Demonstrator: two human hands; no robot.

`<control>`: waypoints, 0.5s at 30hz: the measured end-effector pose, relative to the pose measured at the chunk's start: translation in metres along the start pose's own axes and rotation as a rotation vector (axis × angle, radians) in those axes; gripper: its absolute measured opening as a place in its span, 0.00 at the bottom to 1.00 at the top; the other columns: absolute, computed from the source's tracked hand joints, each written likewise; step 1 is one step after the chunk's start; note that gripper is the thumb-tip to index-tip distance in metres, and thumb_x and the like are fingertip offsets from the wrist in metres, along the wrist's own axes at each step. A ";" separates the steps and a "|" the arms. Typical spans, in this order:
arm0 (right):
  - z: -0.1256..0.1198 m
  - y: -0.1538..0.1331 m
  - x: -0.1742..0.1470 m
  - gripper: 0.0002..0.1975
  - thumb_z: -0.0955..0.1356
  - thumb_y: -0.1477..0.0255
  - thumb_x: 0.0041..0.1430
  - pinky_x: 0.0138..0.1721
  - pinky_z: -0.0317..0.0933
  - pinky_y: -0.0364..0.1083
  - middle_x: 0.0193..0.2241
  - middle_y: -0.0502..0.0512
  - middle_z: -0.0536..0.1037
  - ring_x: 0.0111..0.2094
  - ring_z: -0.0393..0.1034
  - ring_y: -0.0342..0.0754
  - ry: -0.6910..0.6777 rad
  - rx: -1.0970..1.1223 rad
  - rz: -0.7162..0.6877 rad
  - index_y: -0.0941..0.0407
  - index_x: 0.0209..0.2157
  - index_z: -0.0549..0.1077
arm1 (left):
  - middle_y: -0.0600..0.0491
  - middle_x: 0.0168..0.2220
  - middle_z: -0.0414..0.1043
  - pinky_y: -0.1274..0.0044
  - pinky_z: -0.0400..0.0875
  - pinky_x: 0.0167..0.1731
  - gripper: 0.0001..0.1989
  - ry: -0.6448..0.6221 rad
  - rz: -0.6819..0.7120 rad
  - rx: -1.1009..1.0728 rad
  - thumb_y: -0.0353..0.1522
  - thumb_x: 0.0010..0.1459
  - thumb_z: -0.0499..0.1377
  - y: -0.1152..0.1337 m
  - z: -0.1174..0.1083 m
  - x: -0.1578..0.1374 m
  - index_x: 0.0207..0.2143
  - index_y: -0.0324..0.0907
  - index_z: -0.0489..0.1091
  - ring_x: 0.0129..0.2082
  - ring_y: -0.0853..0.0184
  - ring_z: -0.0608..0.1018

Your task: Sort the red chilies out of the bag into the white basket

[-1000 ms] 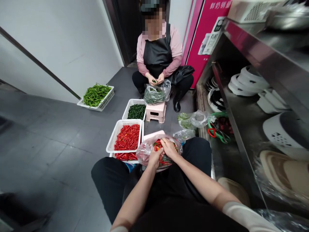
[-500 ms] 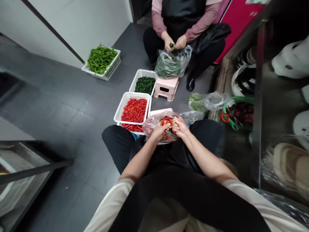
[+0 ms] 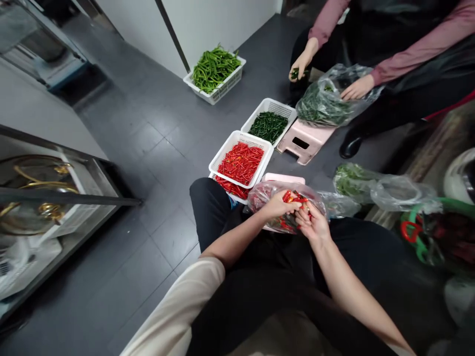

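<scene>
My left hand [image 3: 279, 204] is closed around several red chillies [image 3: 292, 197], their tips poking out past the thumb. Close against it, my right hand [image 3: 310, 220] has its fingers pinched together at the chillies. Both hands are over a clear plastic bag [image 3: 260, 194] with more red chillies inside, set on a pink stool [image 3: 284, 178] between my knees. Just left of the bag, a white basket [image 3: 215, 165] heaped with red chillies rests on another basket that also holds red ones.
A co-worker opposite holds something green in one hand [image 3: 302, 64]; the other touches a bag of green chillies [image 3: 319, 106] on a pink stool [image 3: 311, 143]. White baskets hold dark green chillies [image 3: 267, 126] and long green peppers [image 3: 215, 69]. A green basket with red-handled scissors [image 3: 410, 231] stands right.
My view has swung left, so things sit further right in the picture. My hands stay together over the bag. The co-worker's hands have moved apart, one reaching to the bag.
</scene>
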State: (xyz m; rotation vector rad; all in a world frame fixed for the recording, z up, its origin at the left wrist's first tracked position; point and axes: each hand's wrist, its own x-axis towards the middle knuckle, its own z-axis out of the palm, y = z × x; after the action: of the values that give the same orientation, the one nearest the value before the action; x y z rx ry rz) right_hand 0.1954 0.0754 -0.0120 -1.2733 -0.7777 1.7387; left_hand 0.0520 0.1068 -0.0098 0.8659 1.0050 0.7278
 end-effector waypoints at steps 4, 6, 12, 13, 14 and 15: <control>-0.017 0.008 0.014 0.20 0.67 0.53 0.50 0.14 0.39 0.42 0.15 0.45 0.57 0.14 0.44 0.39 0.059 -0.204 0.137 0.52 0.21 0.59 | 0.54 0.25 0.69 0.77 0.62 0.25 0.10 0.106 0.089 0.219 0.33 0.48 0.63 0.029 -0.066 0.025 0.31 0.42 0.64 0.22 0.72 0.67; -0.031 0.018 0.022 0.18 0.71 0.55 0.42 0.16 0.49 0.43 0.18 0.47 0.65 0.16 0.54 0.41 0.143 -0.417 0.166 0.52 0.27 0.65 | 0.53 0.25 0.68 0.76 0.64 0.31 0.09 0.326 0.124 0.557 0.31 0.46 0.64 0.040 -0.118 0.047 0.29 0.41 0.66 0.25 0.70 0.68; -0.047 0.023 0.027 0.31 0.72 0.57 0.43 0.28 0.61 0.46 0.32 0.53 0.76 0.27 0.67 0.46 0.180 -0.459 0.208 0.51 0.49 0.64 | 0.40 0.50 0.68 0.64 0.59 0.52 0.36 0.422 -0.371 1.102 0.33 0.32 0.72 0.035 -0.253 0.116 0.48 0.39 0.68 0.54 0.50 0.67; -0.047 0.020 0.026 0.30 0.72 0.58 0.45 0.26 0.60 0.45 0.36 0.55 0.76 0.26 0.66 0.44 0.163 -0.413 0.238 0.51 0.50 0.65 | 0.40 0.53 0.66 0.64 0.59 0.53 0.37 0.389 -0.443 1.132 0.36 0.34 0.71 0.031 -0.266 0.128 0.50 0.41 0.67 0.56 0.50 0.66; -0.047 0.017 0.024 0.28 0.71 0.58 0.47 0.25 0.58 0.44 0.38 0.56 0.76 0.25 0.64 0.43 0.147 -0.367 0.266 0.51 0.49 0.65 | 0.41 0.55 0.66 0.66 0.60 0.53 0.35 0.374 -0.485 1.153 0.38 0.38 0.69 0.027 -0.277 0.140 0.51 0.42 0.67 0.56 0.51 0.66; -0.047 0.015 0.023 0.26 0.71 0.58 0.49 0.23 0.57 0.43 0.39 0.56 0.75 0.24 0.62 0.41 0.129 -0.329 0.296 0.52 0.48 0.66 | 0.42 0.54 0.67 0.68 0.61 0.53 0.30 0.387 -0.508 1.170 0.40 0.45 0.66 0.022 -0.285 0.153 0.51 0.42 0.68 0.55 0.54 0.68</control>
State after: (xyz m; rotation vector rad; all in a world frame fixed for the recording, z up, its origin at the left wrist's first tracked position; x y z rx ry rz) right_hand 0.2328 0.0892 -0.0483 -1.7805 -0.8578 1.7830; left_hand -0.1579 0.3228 -0.1311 1.3870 1.9660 -0.2291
